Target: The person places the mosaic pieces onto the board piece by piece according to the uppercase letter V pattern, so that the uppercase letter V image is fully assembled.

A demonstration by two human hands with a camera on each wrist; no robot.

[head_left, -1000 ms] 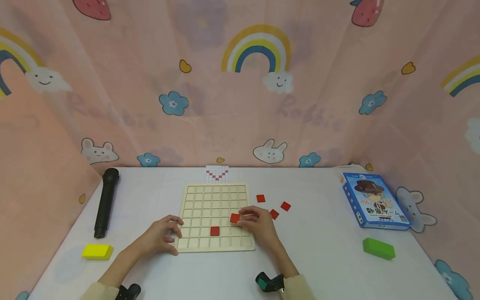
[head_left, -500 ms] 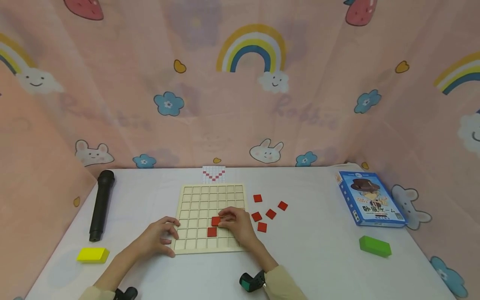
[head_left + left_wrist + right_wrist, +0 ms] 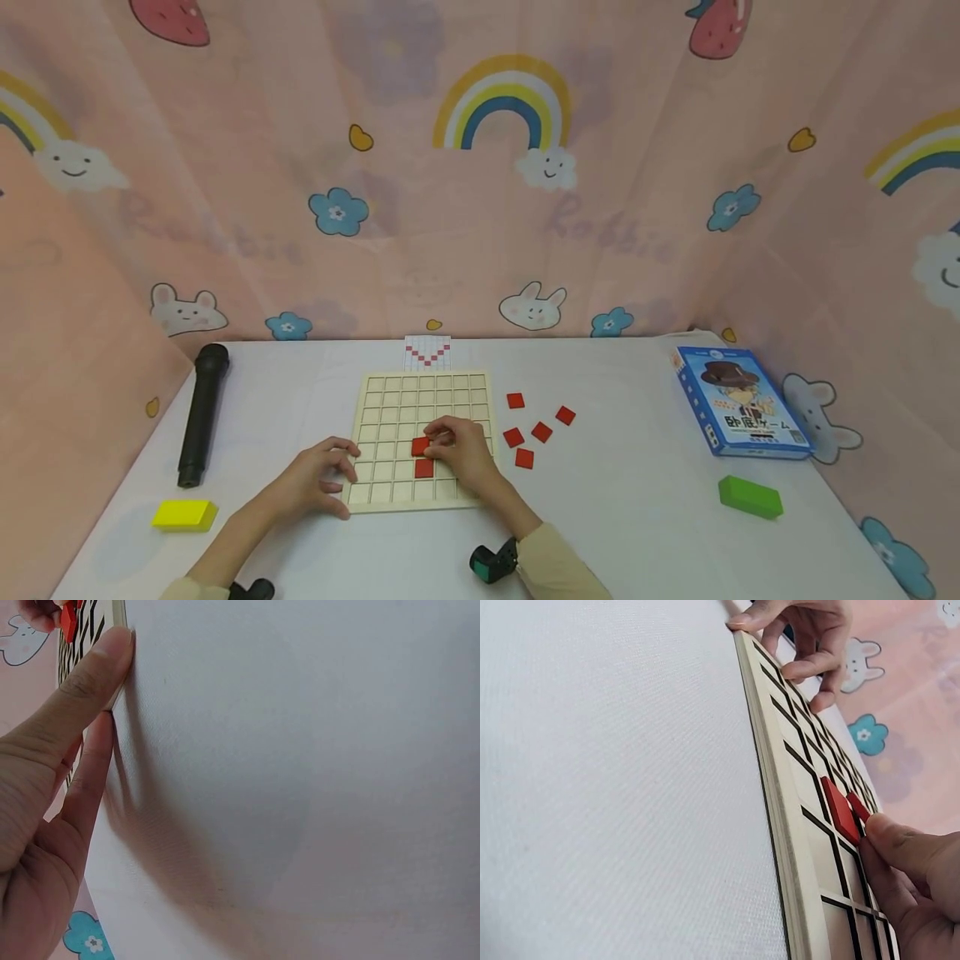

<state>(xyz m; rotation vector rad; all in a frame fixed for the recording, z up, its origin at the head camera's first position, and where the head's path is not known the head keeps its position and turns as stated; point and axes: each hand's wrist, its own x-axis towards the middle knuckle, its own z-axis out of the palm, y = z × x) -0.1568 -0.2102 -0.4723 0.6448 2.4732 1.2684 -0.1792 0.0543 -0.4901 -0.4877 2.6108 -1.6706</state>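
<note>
A wooden grid board [image 3: 390, 400] lies on the white table. One red tile [image 3: 424, 469] sits in a cell near the board's front. My right hand [image 3: 435, 440] pinches a second red tile [image 3: 417, 447] just above and left of it, low over the board. The right wrist view shows both red tiles [image 3: 838, 808] edge-on before my fingertips [image 3: 900, 844]. My left hand [image 3: 330, 471] holds the board's front left corner, thumb [image 3: 86, 690] against the board edge [image 3: 120, 619] and bent fingers on top.
Several loose red tiles [image 3: 525, 433] lie right of the board. A pattern card [image 3: 427, 352] sits behind it. A black microphone [image 3: 201, 414] and a yellow block [image 3: 183, 515] are at the left; a blue box [image 3: 742, 402] and a green block [image 3: 750, 496] at the right.
My right hand has carried the red tile leftward across the board, from its right side to beside the seated tile. The left hand has stayed on the corner.
</note>
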